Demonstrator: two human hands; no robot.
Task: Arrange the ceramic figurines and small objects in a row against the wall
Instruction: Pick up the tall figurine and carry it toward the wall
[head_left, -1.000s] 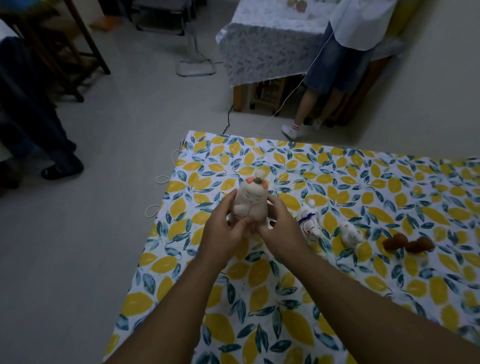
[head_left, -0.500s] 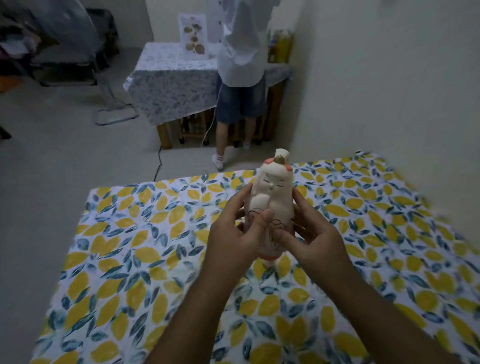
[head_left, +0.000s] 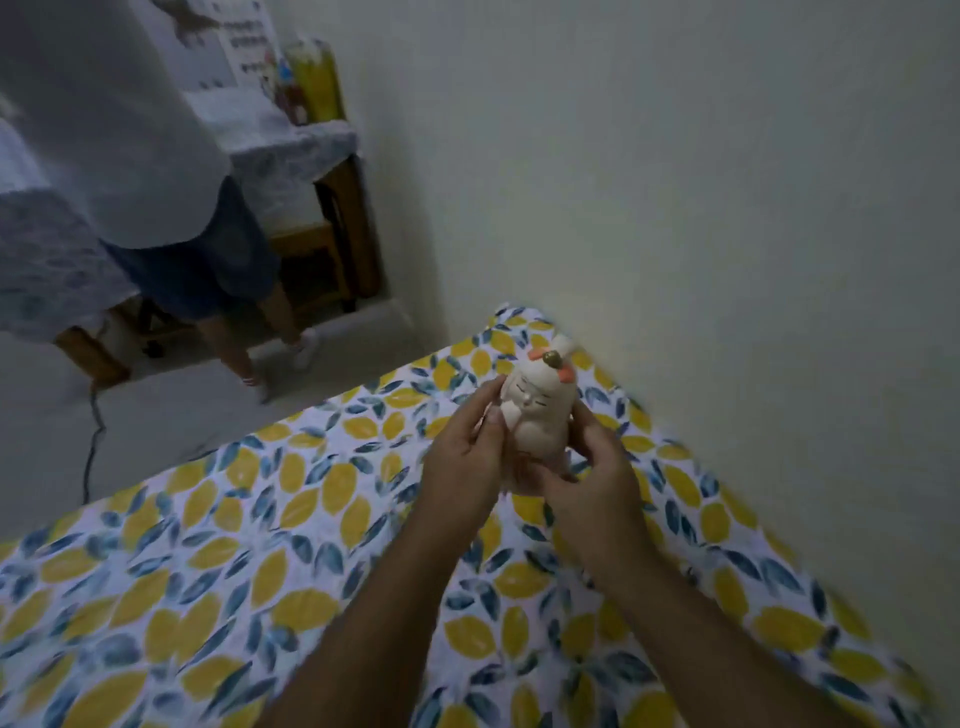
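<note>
A cream ceramic figurine (head_left: 540, 410) with a sleeping face and an orange and brown top is held in the air, tilted to the right, above the far right corner of the lemon-print tablecloth (head_left: 218, 582). My left hand (head_left: 462, 462) grips its left side and my right hand (head_left: 592, 473) cups its base and right side. The pale wall (head_left: 701, 208) stands just behind and to the right of it. No other figurines or small objects are in view.
Another person (head_left: 156, 197) in a white shirt and denim shorts stands at the far left beside a cloth-covered wooden table (head_left: 291, 150) with bottles on it. A dark cable (head_left: 93, 441) runs over the grey floor.
Both hands have carried the figurine up off the table and to the right, toward the wall, and it now tilts right. My view has swung right; the other small figurines have dropped out of sight.
</note>
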